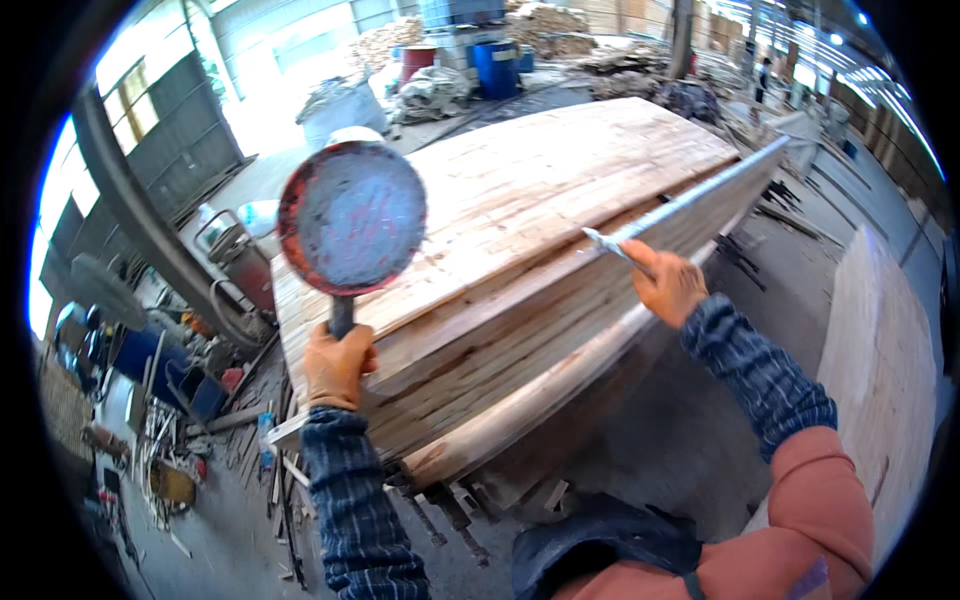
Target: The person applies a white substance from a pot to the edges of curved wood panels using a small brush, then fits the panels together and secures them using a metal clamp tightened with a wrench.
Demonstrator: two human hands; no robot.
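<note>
My left hand (338, 368), in an orange glove, is closed round the dark handle of a round frying pan (355, 218). The pan is raised above the near left end of a big wooden panel stack (560, 165), its inside coated grey with red smears near the rim. My right hand (668, 284), also gloved in orange, grips a paintbrush (615, 246) with whitish bristles. The brush tip is at the long near edge of the wood. Along the far part of that edge runs a pale bluish-white wet-looking strip (715, 185).
A second long wooden piece (875, 370) lies at the right. Metal clamps (450, 520) stick out under the stack. Tools and scraps crowd the left floor beside a steel post (150, 210). Blue barrel (496, 70) and bulging sacks (432, 95) stand behind.
</note>
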